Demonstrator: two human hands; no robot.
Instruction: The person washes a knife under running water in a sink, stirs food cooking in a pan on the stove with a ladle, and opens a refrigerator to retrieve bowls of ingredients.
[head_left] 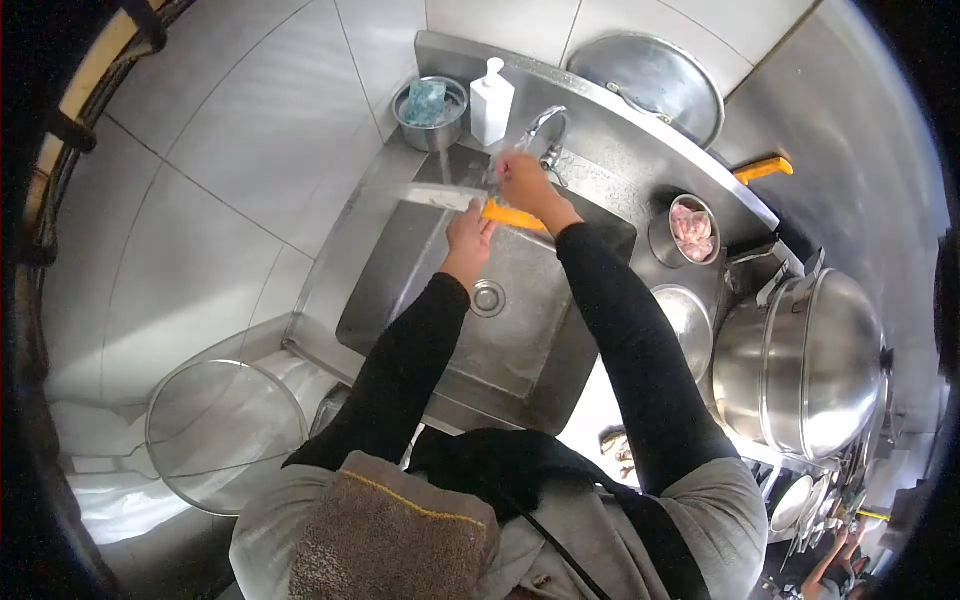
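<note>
A brown towel with a yellow line lies over the person's front, nearest the camera. Two arms in black sleeves reach over the metal sink. The left hand holds the knife. Its grip is pinching the knife where the blade meets the orange handle. The knife is up over the sink, near the back, with its blade pointing left. The right hand is bent by the tap, above the handle. Its fingers are blurry, so I cannot tell if its grip is pressed together or holding something.

Behind the sink, a white pump bottle stands beside a metal bowl with a blue-green sponge in it. To the right, a metal cup with pink bits inside stands on the worktop. A big shiny pot is farther right. A round lid leans on the back wall. A round wire strainer is at the left.
</note>
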